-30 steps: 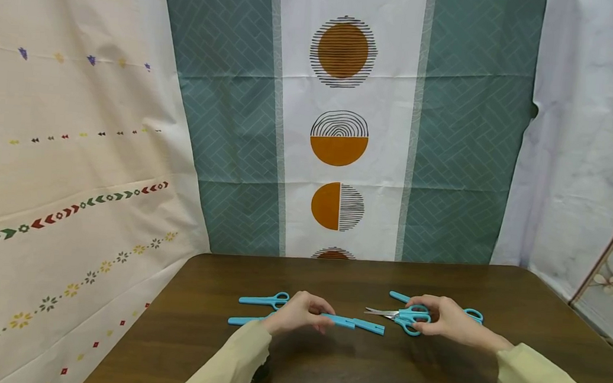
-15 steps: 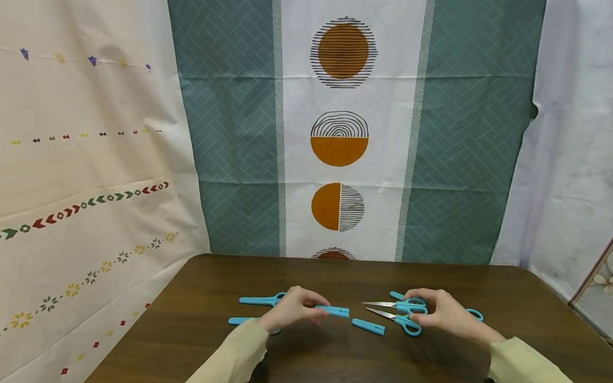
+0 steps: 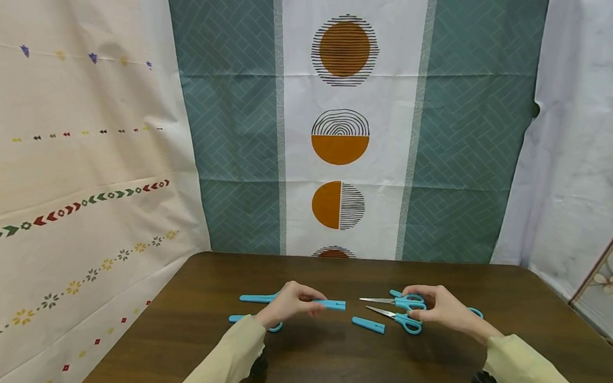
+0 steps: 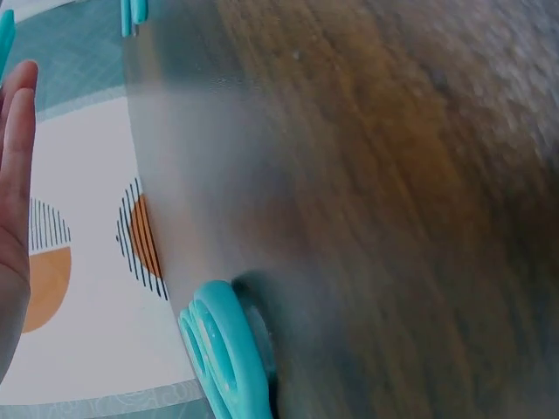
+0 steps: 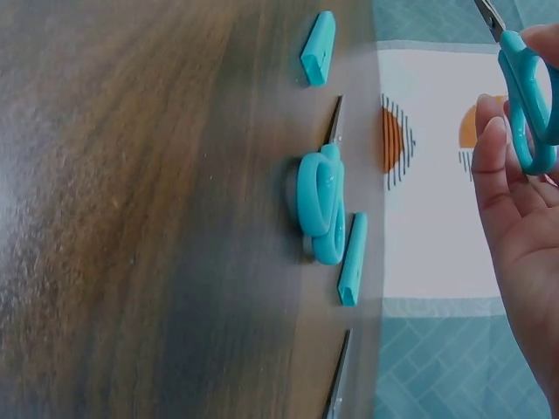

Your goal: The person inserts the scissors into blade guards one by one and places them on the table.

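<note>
Within head view alone, both hands [image 3: 288,303] [image 3: 444,311], gripping

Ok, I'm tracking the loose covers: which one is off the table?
The blue cover pinched by the left hand; the nearer cover and the farther cover, partly behind the right hand, rest on the table.

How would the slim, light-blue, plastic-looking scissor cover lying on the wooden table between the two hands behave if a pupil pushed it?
The cover would probably slide rather than roll, since its sides look flat. It is likely stiff, as its outline runs straight, and perhaps light, given its slim body.
</note>
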A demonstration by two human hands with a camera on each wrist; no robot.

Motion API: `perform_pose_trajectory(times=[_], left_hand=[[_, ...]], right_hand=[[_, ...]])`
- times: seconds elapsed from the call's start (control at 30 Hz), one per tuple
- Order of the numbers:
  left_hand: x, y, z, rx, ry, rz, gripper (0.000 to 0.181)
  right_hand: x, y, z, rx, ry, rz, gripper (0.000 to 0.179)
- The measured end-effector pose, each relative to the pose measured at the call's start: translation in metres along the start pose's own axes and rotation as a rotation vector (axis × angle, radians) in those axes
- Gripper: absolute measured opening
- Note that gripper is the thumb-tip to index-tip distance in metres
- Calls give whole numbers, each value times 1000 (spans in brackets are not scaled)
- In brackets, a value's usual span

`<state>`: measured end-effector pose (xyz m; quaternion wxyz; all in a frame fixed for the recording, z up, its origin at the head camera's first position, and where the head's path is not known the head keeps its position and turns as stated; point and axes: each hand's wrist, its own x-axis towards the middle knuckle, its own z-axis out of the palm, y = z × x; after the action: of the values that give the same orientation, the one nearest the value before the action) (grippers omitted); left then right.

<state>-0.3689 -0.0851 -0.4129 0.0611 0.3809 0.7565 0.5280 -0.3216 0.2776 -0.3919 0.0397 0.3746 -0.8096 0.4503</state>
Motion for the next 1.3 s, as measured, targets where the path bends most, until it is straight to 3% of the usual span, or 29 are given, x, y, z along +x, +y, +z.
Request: perform_pose_trajectory(times=[0.27, 0.53, 0.7, 0.93, 1.3], left_hand=[[2, 2, 0, -34, -26, 17, 19], [4, 5, -1, -44, -6, 14, 18], [3, 19, -1, -66, -22, 17, 17], [-1, 43, 1, -17, -25, 16, 17], [-2, 45, 1, -46, -25, 11, 17]], right_hand=[[3, -10, 3, -19, 4, -7, 29], [8, -3, 5, 11, -19, -12, 29], [8, -3, 6, 24, -28, -15, 31], [8, -2, 6, 3, -27, -1, 33], [7, -1, 10, 6, -26, 15, 31]])
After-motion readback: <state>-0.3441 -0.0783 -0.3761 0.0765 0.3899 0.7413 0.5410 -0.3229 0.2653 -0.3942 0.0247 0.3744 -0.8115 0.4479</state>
